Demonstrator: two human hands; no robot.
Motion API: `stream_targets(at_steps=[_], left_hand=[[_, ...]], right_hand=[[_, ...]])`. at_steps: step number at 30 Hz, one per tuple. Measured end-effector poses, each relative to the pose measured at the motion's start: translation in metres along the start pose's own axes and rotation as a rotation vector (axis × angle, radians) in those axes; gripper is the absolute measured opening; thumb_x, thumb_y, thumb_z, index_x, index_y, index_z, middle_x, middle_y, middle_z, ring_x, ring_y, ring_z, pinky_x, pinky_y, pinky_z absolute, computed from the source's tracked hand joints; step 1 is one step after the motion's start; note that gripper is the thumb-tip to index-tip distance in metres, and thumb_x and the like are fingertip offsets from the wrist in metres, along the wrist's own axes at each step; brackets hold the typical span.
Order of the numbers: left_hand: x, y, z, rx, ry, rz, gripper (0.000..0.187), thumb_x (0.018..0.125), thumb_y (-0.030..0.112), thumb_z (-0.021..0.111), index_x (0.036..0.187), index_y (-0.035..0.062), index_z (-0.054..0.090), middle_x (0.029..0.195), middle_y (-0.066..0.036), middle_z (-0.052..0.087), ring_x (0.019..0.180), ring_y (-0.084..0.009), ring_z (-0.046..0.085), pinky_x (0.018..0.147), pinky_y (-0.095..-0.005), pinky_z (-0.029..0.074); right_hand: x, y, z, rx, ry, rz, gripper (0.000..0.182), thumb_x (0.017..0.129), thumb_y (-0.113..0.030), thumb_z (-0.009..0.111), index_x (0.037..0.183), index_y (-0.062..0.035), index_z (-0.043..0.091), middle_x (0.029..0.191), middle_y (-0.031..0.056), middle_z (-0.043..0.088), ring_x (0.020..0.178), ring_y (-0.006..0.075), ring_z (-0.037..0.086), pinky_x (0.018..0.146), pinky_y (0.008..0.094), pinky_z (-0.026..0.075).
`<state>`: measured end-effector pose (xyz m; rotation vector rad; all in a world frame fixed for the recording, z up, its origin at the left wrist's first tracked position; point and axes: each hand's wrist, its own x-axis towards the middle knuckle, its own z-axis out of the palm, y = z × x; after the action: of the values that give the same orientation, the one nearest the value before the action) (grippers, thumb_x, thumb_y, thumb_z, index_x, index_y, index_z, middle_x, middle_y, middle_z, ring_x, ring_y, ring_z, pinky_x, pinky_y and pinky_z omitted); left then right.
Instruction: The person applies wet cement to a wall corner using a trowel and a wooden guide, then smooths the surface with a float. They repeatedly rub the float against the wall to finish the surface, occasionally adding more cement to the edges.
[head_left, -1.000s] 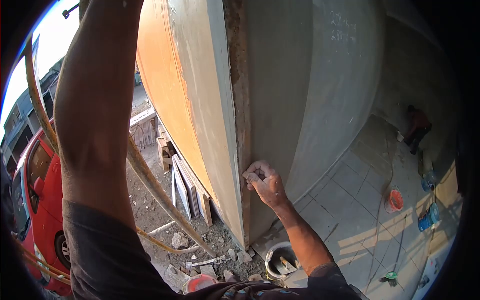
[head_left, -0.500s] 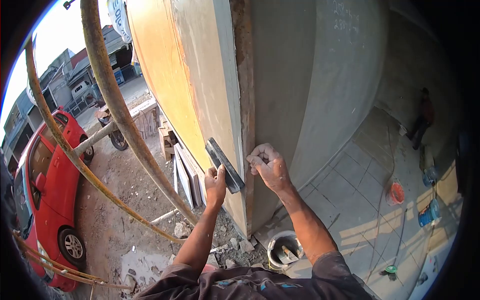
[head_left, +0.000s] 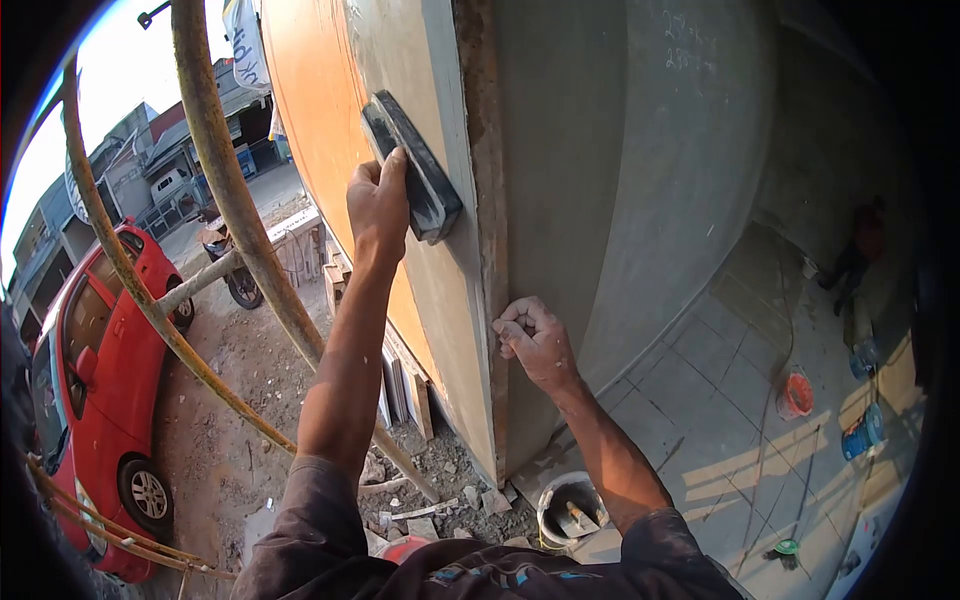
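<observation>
My left hand [head_left: 380, 200] is closed around a black plastering float [head_left: 415, 165]. The float lies tilted against the grey plastered strip of the column [head_left: 420, 60], left of its corner. A rough brown batten [head_left: 480, 110] runs down that corner. My right hand [head_left: 537, 342] is lower, fingers curled in and thumb against them, right at the batten's edge; whatever may be between its fingertips is hidden. To the right of the batten is a darker grey wall face [head_left: 565, 130].
Rusty scaffold pipes [head_left: 215, 150] cross on the left, with a red car [head_left: 110, 400] beyond. Below stands a bucket [head_left: 570, 505] with a tool inside. Boards [head_left: 405, 385] lean by the column's base. On the tiled floor [head_left: 700, 420] are a red bucket [head_left: 795, 395] and a person [head_left: 860, 250].
My left hand has carried the float upward and slightly left along the plastered strip. My right hand has stayed at nearly the same place by the batten.
</observation>
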<state>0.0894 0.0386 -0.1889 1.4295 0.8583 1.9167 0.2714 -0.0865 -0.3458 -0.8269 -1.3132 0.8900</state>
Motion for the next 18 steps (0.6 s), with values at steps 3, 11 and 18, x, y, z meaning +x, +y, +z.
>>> stream_targets(at_steps=[3,11,18], left_hand=[[0.09,0.071,0.019,-0.059,-0.092,0.126,0.046,0.091,0.034,0.07,0.096,-0.0112,0.063,0.083,-0.013,0.065,0.072,-0.0158,0.06,0.063,-0.0304,0.049],[0.138,0.187,0.038,0.352,-0.103,0.39,0.049,0.097,0.041,0.051,0.095,-0.0048,0.067,0.077,-0.013,0.062,0.068,-0.0201,0.057,0.06,-0.0388,0.045],[-0.06,-0.056,-0.034,0.13,-0.157,0.129,0.027,0.1,0.022,0.063,0.111,-0.0019,0.057,0.086,-0.002,0.06,0.075,-0.0052,0.055,0.062,-0.0233,0.046]], right_hand=[[-0.002,0.004,0.001,-0.001,0.02,-0.004,0.008,0.093,-0.005,0.065,0.096,-0.0024,0.058,0.069,-0.0013,0.056,0.06,0.0055,0.05,0.054,0.0229,0.041],[-0.001,0.007,0.001,-0.009,0.029,0.002,0.01,0.093,-0.005,0.067,0.097,-0.0031,0.058,0.07,-0.0005,0.057,0.061,0.0057,0.051,0.055,0.0222,0.043],[-0.001,0.01,0.0,0.01,0.024,0.0,0.01,0.092,-0.005,0.068,0.096,-0.0039,0.059,0.069,-0.001,0.058,0.061,0.0051,0.052,0.055,0.0215,0.043]])
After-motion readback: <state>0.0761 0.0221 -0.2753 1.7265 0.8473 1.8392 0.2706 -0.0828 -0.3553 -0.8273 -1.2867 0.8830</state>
